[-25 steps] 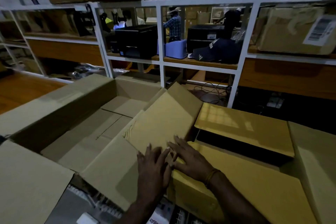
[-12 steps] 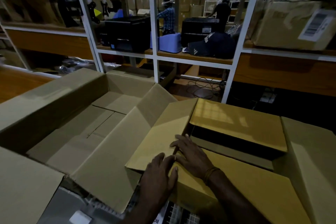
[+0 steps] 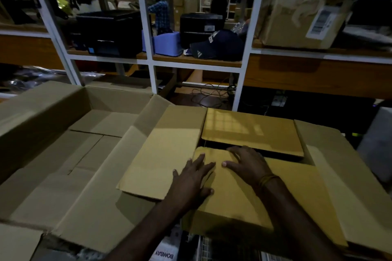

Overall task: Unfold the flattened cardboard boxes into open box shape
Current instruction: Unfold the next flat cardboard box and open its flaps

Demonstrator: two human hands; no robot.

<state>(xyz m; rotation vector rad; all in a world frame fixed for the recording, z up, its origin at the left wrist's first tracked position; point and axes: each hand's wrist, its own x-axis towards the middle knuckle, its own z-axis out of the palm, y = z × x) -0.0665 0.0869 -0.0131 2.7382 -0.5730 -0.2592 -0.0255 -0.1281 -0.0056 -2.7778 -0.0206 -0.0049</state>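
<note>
Box (image 3: pixel 244 186) flaps may spring up, since both flat, spread hands, left hand (image 3: pixel 192 180) and right hand (image 3: pixel 247 163), only press the near flap (image 3: pixel 233 197), gripping nothing.

Large open box (image 3: pixel 53 125) lies left of smaller box (image 3: pixel 254 203); shelving rack (image 3: pixel 148 57) behind both, cap (image 3: pixel 214 45) on shelf

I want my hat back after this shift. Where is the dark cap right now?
In the head view the dark cap lies on the wooden shelf behind the boxes, right of the blue container.
</note>
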